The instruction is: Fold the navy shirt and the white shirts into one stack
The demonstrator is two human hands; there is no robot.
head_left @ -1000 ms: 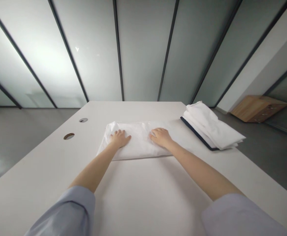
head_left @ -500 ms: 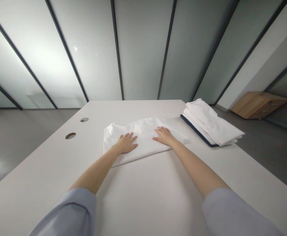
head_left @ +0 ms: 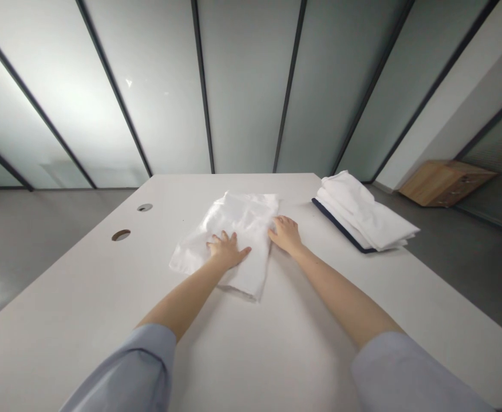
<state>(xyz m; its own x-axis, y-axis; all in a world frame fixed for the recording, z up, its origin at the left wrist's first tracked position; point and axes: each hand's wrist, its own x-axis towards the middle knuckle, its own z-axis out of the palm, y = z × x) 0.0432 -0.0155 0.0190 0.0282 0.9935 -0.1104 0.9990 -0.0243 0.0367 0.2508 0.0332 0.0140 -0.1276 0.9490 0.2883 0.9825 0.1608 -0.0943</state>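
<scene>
A folded white cloth in a shiny clear plastic bag (head_left: 242,220) lies on the white table (head_left: 251,343), with a translucent flap of the bag spread toward the left. My left hand (head_left: 227,252) rests flat on top of it, fingers spread. At the bag's right edge is my right hand (head_left: 288,234), its fingers bent together and the thumb below them, closed on that edge; the fingertips are partly hidden.
A stack of folded white cloths (head_left: 362,209) with a dark navy layer (head_left: 340,229) at its base sits at the table's right edge. Two round holes (head_left: 121,235) pierce the tabletop at left. A wooden cabinet (head_left: 443,183) stands on the floor beyond.
The bagged cloth has turned, so its long side now runs away from me. My right hand has gone from lying flat on top to closing at the right edge. My left hand stays spread on it.
</scene>
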